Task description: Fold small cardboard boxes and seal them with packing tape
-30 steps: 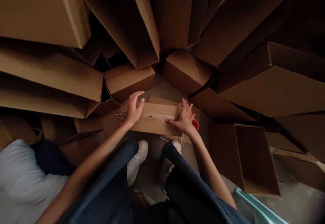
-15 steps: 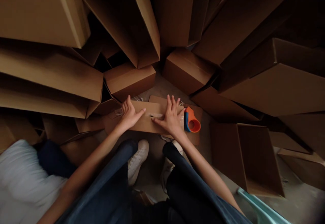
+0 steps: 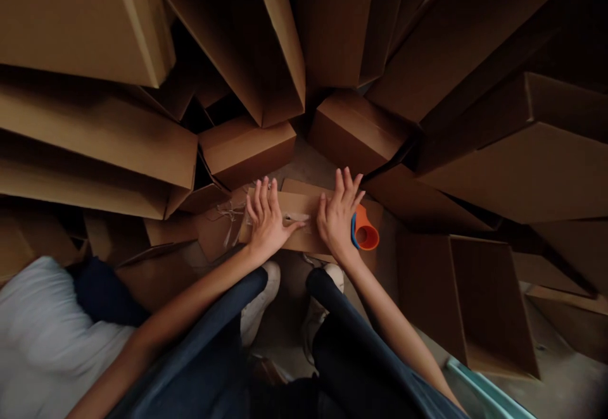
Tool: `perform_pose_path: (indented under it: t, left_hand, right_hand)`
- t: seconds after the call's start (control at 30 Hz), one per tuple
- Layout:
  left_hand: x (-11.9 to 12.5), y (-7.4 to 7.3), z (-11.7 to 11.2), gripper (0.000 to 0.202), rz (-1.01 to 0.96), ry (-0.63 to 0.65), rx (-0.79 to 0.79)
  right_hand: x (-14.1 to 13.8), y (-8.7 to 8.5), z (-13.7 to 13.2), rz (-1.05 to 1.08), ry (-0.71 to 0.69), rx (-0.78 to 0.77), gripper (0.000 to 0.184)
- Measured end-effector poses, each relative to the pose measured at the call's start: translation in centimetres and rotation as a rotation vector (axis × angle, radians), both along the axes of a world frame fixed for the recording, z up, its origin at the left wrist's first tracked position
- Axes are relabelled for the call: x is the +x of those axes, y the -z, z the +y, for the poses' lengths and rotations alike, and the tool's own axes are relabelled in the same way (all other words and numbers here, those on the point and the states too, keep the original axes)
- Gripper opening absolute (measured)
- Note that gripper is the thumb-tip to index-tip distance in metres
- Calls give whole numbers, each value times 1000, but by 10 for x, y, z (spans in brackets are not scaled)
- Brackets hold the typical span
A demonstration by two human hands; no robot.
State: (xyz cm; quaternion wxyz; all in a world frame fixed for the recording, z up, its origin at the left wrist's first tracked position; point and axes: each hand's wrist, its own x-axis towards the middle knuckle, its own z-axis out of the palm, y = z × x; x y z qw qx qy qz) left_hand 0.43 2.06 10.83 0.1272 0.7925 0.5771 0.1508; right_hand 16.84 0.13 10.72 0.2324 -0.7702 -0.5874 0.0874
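Note:
A narrow cardboard box (image 3: 304, 240) lies across in front of my feet, with a strip of clear tape at the middle of its top. Over its left part rests my left hand (image 3: 268, 223), fingers spread and thumb pointing at the tape. My right hand (image 3: 336, 219) is on the right part, fingers apart and reaching past the far edge. Neither hand grips anything. Just right of my right hand sits an orange and blue tape dispenser (image 3: 365, 232), on flat cardboard (image 3: 372, 257) that shows from under the box.
Tall cardboard boxes (image 3: 228, 45) crowd the far side and both flanks. An open box (image 3: 494, 299) stands at right, near a light teal object (image 3: 484, 387). A pale cloth bundle (image 3: 42, 330) lies at left. Tangled strings (image 3: 230, 216) lie left of the narrow box.
My left hand has slid right along the box top, its fingers straightening. My right hand has moved right, towards the tape dispenser, its thumb away from the tape strip.

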Motion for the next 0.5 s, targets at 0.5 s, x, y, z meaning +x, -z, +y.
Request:
perform_pose_path:
  t: [0.5]
  left_hand:
    - [-18,-1,22,137,28,-41,-98]
  right_hand:
    - [-1,17,3,-59,-95,-16,65]
